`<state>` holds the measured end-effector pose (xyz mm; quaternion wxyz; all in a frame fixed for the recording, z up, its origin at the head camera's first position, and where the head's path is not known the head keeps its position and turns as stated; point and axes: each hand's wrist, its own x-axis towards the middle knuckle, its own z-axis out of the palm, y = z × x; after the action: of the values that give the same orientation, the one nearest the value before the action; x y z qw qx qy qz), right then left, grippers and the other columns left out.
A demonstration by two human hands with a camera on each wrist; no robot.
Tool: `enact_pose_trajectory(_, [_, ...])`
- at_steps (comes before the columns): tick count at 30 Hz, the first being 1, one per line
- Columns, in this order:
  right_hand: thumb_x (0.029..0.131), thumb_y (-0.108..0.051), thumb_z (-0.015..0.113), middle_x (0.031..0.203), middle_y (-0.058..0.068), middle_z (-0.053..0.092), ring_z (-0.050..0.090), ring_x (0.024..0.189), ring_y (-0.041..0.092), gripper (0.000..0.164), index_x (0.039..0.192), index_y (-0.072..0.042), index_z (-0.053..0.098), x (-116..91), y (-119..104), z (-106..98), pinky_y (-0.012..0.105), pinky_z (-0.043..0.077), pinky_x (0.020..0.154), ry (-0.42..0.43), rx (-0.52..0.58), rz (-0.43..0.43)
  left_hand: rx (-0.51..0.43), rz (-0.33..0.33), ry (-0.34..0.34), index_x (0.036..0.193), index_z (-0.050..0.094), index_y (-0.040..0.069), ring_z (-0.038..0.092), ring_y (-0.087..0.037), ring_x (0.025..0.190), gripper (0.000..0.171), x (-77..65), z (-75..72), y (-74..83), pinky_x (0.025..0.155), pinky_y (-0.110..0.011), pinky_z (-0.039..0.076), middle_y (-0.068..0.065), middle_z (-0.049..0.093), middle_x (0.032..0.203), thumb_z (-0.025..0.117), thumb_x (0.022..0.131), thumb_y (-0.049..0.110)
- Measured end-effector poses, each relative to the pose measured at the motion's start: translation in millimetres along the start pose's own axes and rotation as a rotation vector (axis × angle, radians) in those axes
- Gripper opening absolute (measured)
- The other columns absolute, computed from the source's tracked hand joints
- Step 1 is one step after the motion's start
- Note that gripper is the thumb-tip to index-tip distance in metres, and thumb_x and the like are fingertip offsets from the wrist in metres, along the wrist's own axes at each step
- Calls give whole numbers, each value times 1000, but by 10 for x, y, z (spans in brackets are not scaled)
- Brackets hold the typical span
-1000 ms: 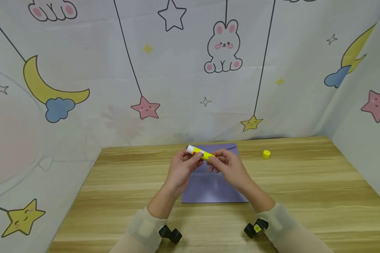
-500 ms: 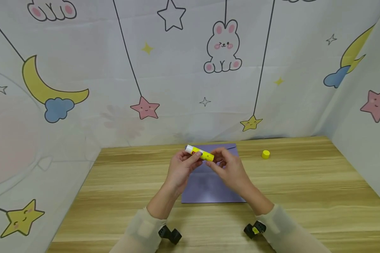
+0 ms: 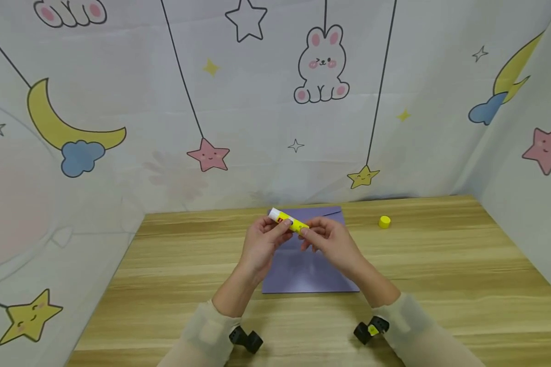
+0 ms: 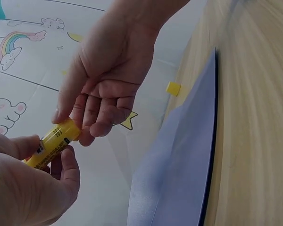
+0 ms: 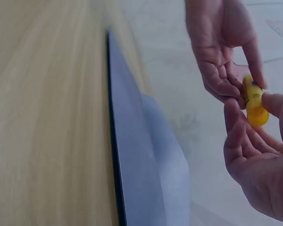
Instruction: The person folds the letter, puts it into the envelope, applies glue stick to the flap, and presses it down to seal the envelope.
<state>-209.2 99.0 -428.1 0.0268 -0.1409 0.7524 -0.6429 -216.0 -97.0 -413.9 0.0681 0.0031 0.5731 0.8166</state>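
Observation:
A glue stick [image 3: 296,225], a yellow tube with a white end, is held aslant above the purple envelope [image 3: 298,272]. My left hand [image 3: 263,247] grips the tube's middle between thumb and fingers. At its lower right end, my right hand [image 3: 337,250] pinches the yellow base [image 4: 71,129] with thumb and fingertips. The white end points up and to the left, away from the right hand. In the right wrist view, the base of the glue stick [image 5: 257,117] shows between the right thumb and fingers. Part of the tube is hidden behind the thumbs.
A small yellow cap [image 3: 384,222] stands on the wooden table [image 3: 441,270], right of the envelope. Behind the table's far edge hangs a white cloth [image 3: 257,102] printed with stars, a moon and a rabbit.
My right thumb slid down off the glue stick's base half a second ago and is now back on top of it. My left hand keeps its grip. The cap and envelope have stayed put.

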Motion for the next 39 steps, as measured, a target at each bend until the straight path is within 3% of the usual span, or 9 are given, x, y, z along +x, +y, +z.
enact_pose_trajectory(6, [93,-13,86,101,3,72,68,83,12,37,121,-4,64,-34,-4,76,27,58,68,146,-439,-342,-4,2,6,120,62,-6,72,-20,96,29,-8,6,5,88,-30,60,-14,70,108,77,99,9])
enact_pose_trajectory(10, [92,-9,85,94,1,71,64,78,11,28,113,-6,66,-47,5,88,27,56,64,171,-466,-402,-5,1,14,119,63,-6,73,-20,94,29,-17,19,15,88,-30,61,-14,71,108,77,99,9])
enact_pose_trajectory(14, [97,-12,80,93,2,73,69,77,22,23,115,-5,67,-40,2,57,31,58,66,109,-301,-272,-10,1,19,118,63,-6,72,-20,92,27,-13,27,15,87,-30,61,-13,71,106,77,99,8])
enact_pose_trajectory(20, [106,-18,68,102,16,74,72,82,27,27,121,4,65,12,-1,-23,34,58,73,-48,142,83,5,3,20,117,63,-6,72,-19,92,29,-9,20,1,87,-30,61,-13,72,105,78,98,9])
enact_pose_trajectory(24, [108,-21,67,107,21,74,73,82,21,31,122,6,64,20,6,-29,35,60,75,-59,202,145,5,0,16,118,64,-5,72,-19,92,29,-8,14,-6,86,-29,61,-12,72,105,78,98,9])
enact_pose_trajectory(26, [105,-22,71,107,19,74,73,84,20,33,125,2,64,8,-3,-7,36,61,77,-27,88,69,-1,2,16,118,63,-6,72,-19,92,28,-7,10,-2,86,-29,61,-12,71,105,78,98,9])
enact_pose_trajectory(32, [93,-14,86,102,4,72,69,83,13,36,120,-5,64,-44,-26,78,30,59,70,128,-375,-298,-16,3,23,118,64,-5,72,-19,92,26,-19,7,21,87,-29,61,-13,71,106,77,99,8])
enact_pose_trajectory(35, [92,-9,86,95,2,72,67,79,11,30,114,-6,65,-55,-20,95,27,58,67,151,-429,-381,-13,2,23,118,63,-6,72,-20,92,27,-26,6,25,87,-29,61,-13,71,106,77,99,8])
enact_pose_trajectory(39, [94,-11,84,93,0,72,68,78,15,25,113,-8,67,-53,-7,76,28,58,66,131,-366,-336,-11,1,22,118,63,-7,72,-20,93,28,-30,9,29,87,-30,61,-14,71,107,77,99,8])
